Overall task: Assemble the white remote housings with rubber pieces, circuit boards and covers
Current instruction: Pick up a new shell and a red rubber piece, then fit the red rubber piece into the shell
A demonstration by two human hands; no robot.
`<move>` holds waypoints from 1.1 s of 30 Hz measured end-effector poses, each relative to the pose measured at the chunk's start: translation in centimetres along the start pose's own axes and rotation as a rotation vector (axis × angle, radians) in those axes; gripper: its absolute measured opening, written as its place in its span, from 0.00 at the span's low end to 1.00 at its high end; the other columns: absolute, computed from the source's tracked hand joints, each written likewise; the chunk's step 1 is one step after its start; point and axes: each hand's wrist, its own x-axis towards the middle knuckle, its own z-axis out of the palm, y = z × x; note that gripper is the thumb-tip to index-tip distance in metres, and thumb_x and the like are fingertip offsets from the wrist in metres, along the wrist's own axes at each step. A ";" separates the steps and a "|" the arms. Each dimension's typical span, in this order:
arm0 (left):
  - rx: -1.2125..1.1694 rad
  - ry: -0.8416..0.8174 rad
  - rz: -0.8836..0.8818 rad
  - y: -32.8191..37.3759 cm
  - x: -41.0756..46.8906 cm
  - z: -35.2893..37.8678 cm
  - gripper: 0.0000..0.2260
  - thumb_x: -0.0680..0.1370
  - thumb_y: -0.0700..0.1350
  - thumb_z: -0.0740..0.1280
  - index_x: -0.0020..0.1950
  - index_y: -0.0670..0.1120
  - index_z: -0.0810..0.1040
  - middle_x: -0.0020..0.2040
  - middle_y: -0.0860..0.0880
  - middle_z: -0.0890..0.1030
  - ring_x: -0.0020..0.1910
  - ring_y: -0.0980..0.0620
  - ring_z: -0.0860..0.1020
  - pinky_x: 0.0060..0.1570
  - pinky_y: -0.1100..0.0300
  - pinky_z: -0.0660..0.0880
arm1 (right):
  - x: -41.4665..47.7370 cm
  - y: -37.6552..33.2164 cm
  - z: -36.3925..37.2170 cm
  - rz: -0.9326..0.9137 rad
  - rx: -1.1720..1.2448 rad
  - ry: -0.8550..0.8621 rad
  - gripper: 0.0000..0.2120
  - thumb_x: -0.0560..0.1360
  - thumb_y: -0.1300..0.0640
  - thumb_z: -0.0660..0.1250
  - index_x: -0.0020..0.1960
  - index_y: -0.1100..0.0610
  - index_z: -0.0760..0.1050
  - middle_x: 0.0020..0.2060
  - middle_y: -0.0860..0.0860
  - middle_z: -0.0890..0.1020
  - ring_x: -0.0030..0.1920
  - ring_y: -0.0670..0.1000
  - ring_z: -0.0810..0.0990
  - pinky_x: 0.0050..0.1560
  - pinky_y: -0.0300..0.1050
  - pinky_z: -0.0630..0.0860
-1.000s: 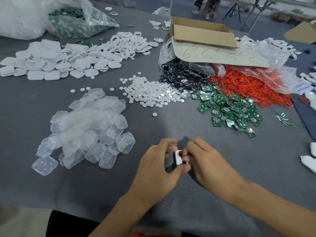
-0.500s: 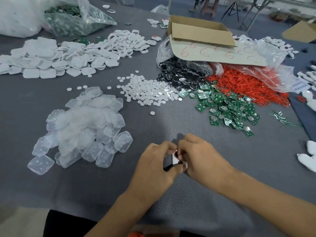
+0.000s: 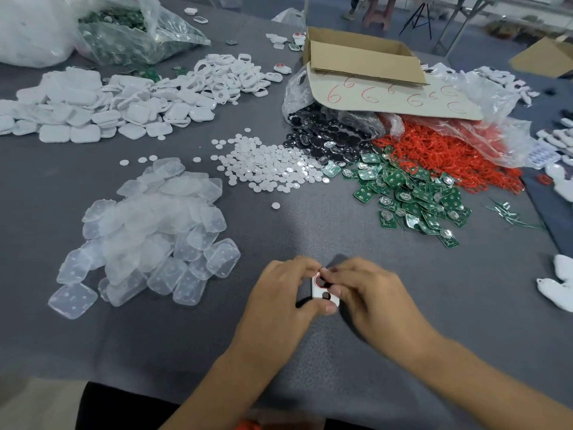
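A small white remote housing point(image 3: 319, 290) with a red ring and a dark button sits between my two hands, low over the grey table point(image 3: 310, 218). My left hand point(image 3: 279, 293) grips its left side, thumb under its lower edge. My right hand point(image 3: 369, 290) pinches it from the right, fingertips at the red ring. Clear rubber pieces point(image 3: 148, 237) are heaped at the left. Green circuit boards point(image 3: 415, 197) lie at the right. White covers and housings point(image 3: 124, 97) are piled at the far left.
White discs point(image 3: 273, 166), black buttons point(image 3: 325, 138) and red rings point(image 3: 443, 156) spill from plastic bags mid-table. A cardboard box point(image 3: 359, 54) stands behind them. Finished white remotes point(image 3: 558, 283) lie at the right edge. A bag of boards point(image 3: 130, 32) sits far left.
Both hands stay on the housing; it has been turned so its face with the red ring and dark button shows more. The view has shifted slightly.
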 end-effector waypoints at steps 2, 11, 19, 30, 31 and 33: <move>0.033 0.005 0.041 0.1 0.0 0.0 0.22 0.67 0.51 0.80 0.59 0.55 0.79 0.52 0.66 0.78 0.57 0.63 0.71 0.58 0.71 0.66 | -1.6 -0.4 1.0 0.055 -0.002 0.079 0.18 0.75 0.70 0.70 0.62 0.56 0.82 0.54 0.49 0.81 0.54 0.45 0.78 0.59 0.28 0.69; 0.121 -0.031 0.130 0.2 -0.3 -0.3 0.22 0.73 0.49 0.77 0.66 0.53 0.80 0.58 0.61 0.75 0.58 0.60 0.69 0.62 0.74 0.61 | -1.8 -2.5 2.3 0.512 0.415 0.226 0.20 0.75 0.68 0.71 0.55 0.43 0.82 0.46 0.45 0.83 0.43 0.43 0.82 0.49 0.37 0.79; -0.027 0.096 0.141 0.9 -0.4 -0.7 0.20 0.70 0.48 0.73 0.62 0.53 0.82 0.57 0.58 0.80 0.53 0.59 0.82 0.53 0.66 0.78 | -1.2 -3.3 1.6 0.477 0.642 0.274 0.20 0.72 0.74 0.70 0.53 0.51 0.83 0.43 0.50 0.87 0.43 0.45 0.84 0.46 0.34 0.77; 0.111 0.086 -0.017 1.0 4.0 -4.0 0.20 0.63 0.62 0.73 0.53 0.59 0.86 0.43 0.62 0.79 0.42 0.69 0.78 0.44 0.85 0.65 | 6.7 -0.2 -1.8 0.325 0.336 0.264 0.14 0.74 0.64 0.72 0.46 0.44 0.85 0.38 0.44 0.85 0.38 0.43 0.83 0.43 0.35 0.78; 0.098 0.118 0.001 1.8 5.8 -4.1 0.18 0.65 0.60 0.72 0.53 0.60 0.85 0.43 0.63 0.80 0.41 0.69 0.78 0.43 0.85 0.65 | 9.3 1.0 -2.5 0.294 0.270 0.323 0.11 0.76 0.62 0.71 0.48 0.46 0.84 0.40 0.43 0.86 0.39 0.41 0.82 0.44 0.32 0.77; 0.026 0.170 0.055 3.5 10.8 -3.5 0.11 0.71 0.51 0.74 0.52 0.57 0.84 0.43 0.60 0.81 0.42 0.65 0.79 0.45 0.80 0.69 | 15.4 3.5 -3.7 0.279 0.100 0.384 0.11 0.76 0.62 0.69 0.54 0.50 0.84 0.47 0.44 0.86 0.41 0.41 0.81 0.47 0.24 0.71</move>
